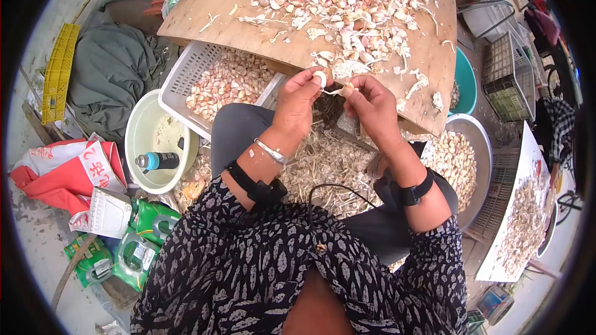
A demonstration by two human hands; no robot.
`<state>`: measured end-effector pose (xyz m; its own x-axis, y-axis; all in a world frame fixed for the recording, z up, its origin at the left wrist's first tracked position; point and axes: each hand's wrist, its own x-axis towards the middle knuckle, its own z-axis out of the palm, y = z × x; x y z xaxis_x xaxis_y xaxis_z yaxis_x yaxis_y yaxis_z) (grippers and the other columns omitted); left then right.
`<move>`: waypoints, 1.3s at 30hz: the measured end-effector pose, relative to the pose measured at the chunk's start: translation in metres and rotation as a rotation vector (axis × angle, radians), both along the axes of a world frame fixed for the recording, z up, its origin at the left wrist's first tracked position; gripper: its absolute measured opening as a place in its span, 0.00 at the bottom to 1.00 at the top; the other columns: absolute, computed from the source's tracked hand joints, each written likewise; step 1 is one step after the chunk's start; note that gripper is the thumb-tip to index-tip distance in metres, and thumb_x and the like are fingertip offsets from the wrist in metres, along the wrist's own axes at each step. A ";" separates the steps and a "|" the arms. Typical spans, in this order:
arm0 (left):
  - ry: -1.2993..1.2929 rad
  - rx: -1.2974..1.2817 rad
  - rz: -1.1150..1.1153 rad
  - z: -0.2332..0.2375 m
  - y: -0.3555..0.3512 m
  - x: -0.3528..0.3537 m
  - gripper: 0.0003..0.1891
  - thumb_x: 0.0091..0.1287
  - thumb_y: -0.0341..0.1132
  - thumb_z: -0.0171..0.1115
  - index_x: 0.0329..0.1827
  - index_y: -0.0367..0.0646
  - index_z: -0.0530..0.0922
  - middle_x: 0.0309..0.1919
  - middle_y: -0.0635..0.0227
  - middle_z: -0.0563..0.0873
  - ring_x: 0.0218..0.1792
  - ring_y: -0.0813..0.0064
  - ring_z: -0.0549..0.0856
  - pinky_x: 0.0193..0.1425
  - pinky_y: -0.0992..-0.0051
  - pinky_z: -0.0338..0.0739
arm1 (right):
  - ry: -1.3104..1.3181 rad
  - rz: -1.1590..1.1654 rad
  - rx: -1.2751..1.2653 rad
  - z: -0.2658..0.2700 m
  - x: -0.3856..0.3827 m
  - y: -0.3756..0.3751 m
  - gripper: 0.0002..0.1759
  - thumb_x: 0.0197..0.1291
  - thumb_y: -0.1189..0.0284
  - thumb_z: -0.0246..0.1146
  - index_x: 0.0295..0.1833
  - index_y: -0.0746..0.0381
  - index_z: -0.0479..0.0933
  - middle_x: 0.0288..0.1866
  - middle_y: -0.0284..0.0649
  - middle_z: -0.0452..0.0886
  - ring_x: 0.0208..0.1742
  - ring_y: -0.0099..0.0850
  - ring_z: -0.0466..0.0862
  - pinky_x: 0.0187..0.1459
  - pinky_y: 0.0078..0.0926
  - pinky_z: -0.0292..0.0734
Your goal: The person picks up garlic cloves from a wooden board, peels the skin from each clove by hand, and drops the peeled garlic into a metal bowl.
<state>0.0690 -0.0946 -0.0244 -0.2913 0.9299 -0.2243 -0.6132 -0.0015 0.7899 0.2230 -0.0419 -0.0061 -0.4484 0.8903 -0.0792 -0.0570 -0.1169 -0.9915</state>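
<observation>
Just off the front edge of a wooden board (205,9), both hands are raised close together. My left hand (298,102) pinches a pale garlic clove (320,79) between thumb and fingertips. A thin strip of pale skin or stem stretches from it to my right hand (372,104), whose thumb and fingers are closed on a small pale piece (349,87). On the board, beyond my fingers, lies a heap of garlic cloves (347,12) with loose skins and stems. Peelings (329,161) cover the ground beneath my hands.
A white crate (180,87) of cloves juts out under the board at left, beside a pale tub (133,130) holding a bottle (158,160). At right are a metal basin (481,155) of cloves, a teal tub (465,80) and a white board (496,260) with garlic.
</observation>
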 end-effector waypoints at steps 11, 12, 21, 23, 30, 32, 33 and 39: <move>-0.447 -0.239 -0.144 0.010 -0.026 -0.010 0.12 0.69 0.37 0.56 0.49 0.39 0.73 0.38 0.66 0.80 0.33 0.76 0.78 0.34 0.77 0.71 | -0.239 0.146 0.287 0.014 -0.025 0.009 0.07 0.53 0.74 0.68 0.32 0.66 0.78 0.20 0.32 0.76 0.23 0.16 0.74 0.24 0.17 0.69; -0.371 -0.296 -0.084 0.009 -0.028 -0.017 0.09 0.69 0.33 0.56 0.48 0.39 0.73 0.37 0.67 0.79 0.30 0.78 0.76 0.30 0.80 0.70 | -0.182 0.092 0.203 0.022 -0.024 0.014 0.07 0.54 0.72 0.68 0.33 0.64 0.79 0.18 0.31 0.74 0.22 0.16 0.72 0.25 0.19 0.69; 1.831 -0.051 -0.113 0.058 0.013 -0.161 0.11 0.62 0.31 0.63 0.47 0.38 0.81 0.38 0.64 0.84 0.39 0.68 0.83 0.47 0.72 0.76 | -0.700 -0.074 0.976 0.002 -0.011 0.086 0.06 0.54 0.71 0.63 0.38 0.56 0.83 0.36 0.40 0.81 0.38 0.42 0.81 0.37 0.36 0.76; 1.565 0.155 -0.300 0.058 0.053 -0.110 0.13 0.60 0.29 0.63 0.48 0.38 0.80 0.41 0.61 0.82 0.43 0.63 0.82 0.49 0.69 0.75 | -0.725 -0.035 1.027 -0.005 -0.026 0.089 0.06 0.54 0.74 0.61 0.37 0.57 0.82 0.35 0.40 0.80 0.38 0.40 0.81 0.39 0.36 0.77; 1.822 0.440 -0.592 0.015 0.109 -0.070 0.10 0.59 0.28 0.62 0.44 0.39 0.78 0.40 0.60 0.79 0.40 0.60 0.79 0.45 0.66 0.74 | -0.616 -0.176 0.894 -0.011 -0.033 0.123 0.05 0.52 0.74 0.63 0.36 0.61 0.80 0.32 0.39 0.80 0.34 0.33 0.81 0.34 0.28 0.75; 1.801 0.500 -0.508 0.013 0.110 -0.070 0.10 0.59 0.29 0.63 0.42 0.39 0.78 0.36 0.60 0.79 0.36 0.61 0.79 0.43 0.66 0.75 | -0.411 -0.190 0.482 -0.003 -0.022 0.125 0.04 0.55 0.74 0.63 0.36 0.62 0.79 0.30 0.36 0.79 0.31 0.28 0.79 0.32 0.25 0.74; 1.725 0.388 -0.510 0.020 0.109 -0.070 0.10 0.58 0.29 0.65 0.42 0.40 0.79 0.33 0.62 0.80 0.33 0.67 0.80 0.40 0.70 0.75 | -0.198 -0.187 0.075 0.004 -0.017 0.124 0.04 0.58 0.73 0.62 0.35 0.63 0.79 0.27 0.33 0.78 0.28 0.23 0.78 0.29 0.22 0.72; 1.221 0.224 -0.365 0.075 0.078 -0.056 0.10 0.59 0.28 0.67 0.42 0.39 0.80 0.31 0.75 0.82 0.34 0.88 0.79 0.40 0.84 0.75 | 0.082 -0.182 -0.165 0.005 0.016 0.120 0.05 0.62 0.73 0.59 0.39 0.64 0.76 0.25 0.31 0.75 0.24 0.20 0.73 0.28 0.17 0.72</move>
